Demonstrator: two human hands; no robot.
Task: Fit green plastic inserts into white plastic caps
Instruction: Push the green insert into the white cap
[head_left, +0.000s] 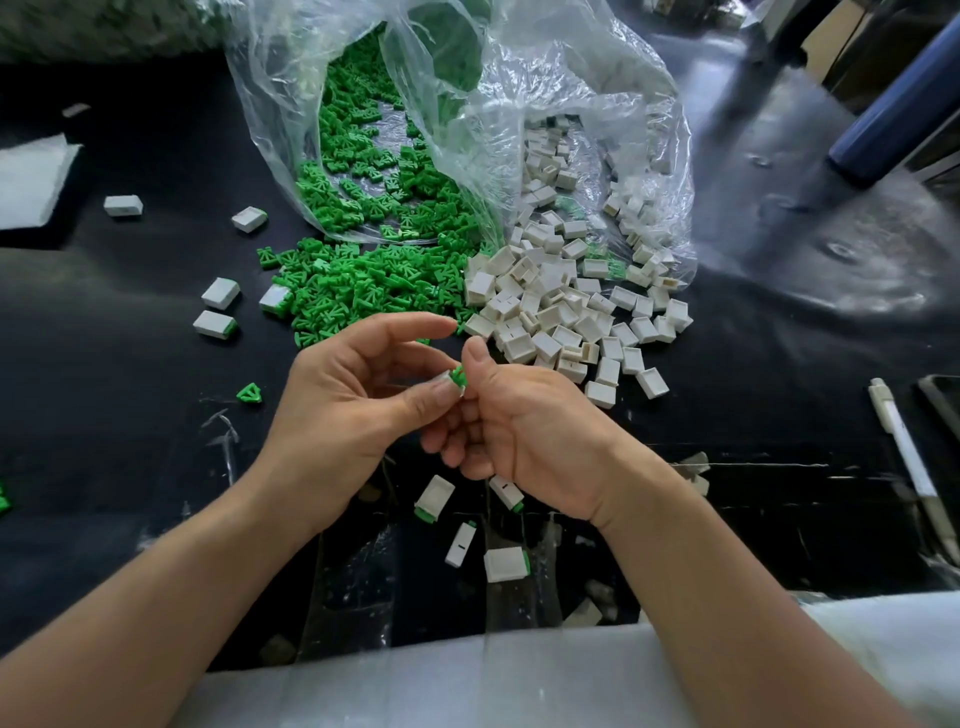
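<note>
— Holding what, those hands?

— The left hand (343, 395) and right hand (524, 431) meet over the black table (130, 364), pinching one white cap (451, 383) with a green insert (459, 375) at its mouth.

— What lies around them?

— Just beyond the fingertips, a heap of green inserts (363, 280) and a heap of white caps (561, 312) spill from clear bags (519, 104). Assembled pieces (506, 564) lie below the wrists; others sit left. A loose insert (249, 393) rests left; a pen (904, 452) far right.

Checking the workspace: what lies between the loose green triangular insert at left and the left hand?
Only bare black tabletop separates the green triangular plastic insert from the left hand, per the head view.
</note>
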